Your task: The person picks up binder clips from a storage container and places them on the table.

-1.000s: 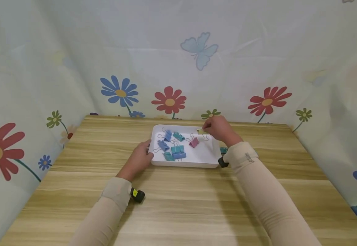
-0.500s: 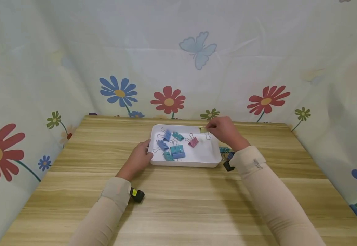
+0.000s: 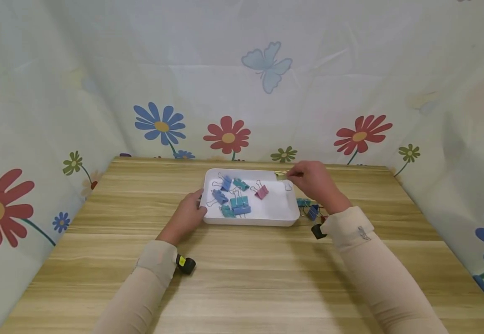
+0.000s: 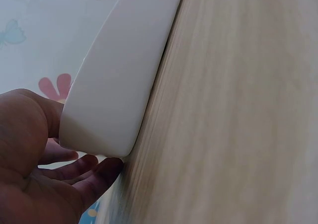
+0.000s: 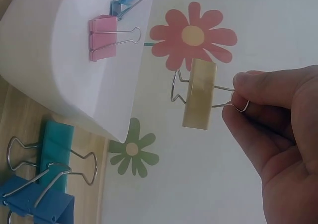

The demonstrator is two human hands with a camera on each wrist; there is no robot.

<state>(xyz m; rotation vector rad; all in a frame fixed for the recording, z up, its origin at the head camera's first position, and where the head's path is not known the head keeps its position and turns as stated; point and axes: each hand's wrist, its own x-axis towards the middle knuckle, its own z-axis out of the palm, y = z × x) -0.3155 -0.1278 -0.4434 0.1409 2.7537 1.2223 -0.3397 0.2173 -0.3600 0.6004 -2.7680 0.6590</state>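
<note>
My right hand pinches a yellow binder clip by one wire handle, between thumb and fingertips. The clip is held above the back right corner of the white tray; its other handle points away from my fingers in the right wrist view. My left hand grips the tray's left end, with fingers curled at the corner in the left wrist view. Inside the tray lie a pink binder clip and, towards the left, several blue and teal binder clips.
Just right of the tray, on the wooden table, lie a teal binder clip and a blue binder clip, with more partly hidden near my right wrist. A flowered curtain hangs behind the table's back edge.
My right hand has moved right with the yellow binder clip, uncovering more of the clips beside the tray. My left hand and the tray have stayed in place.
</note>
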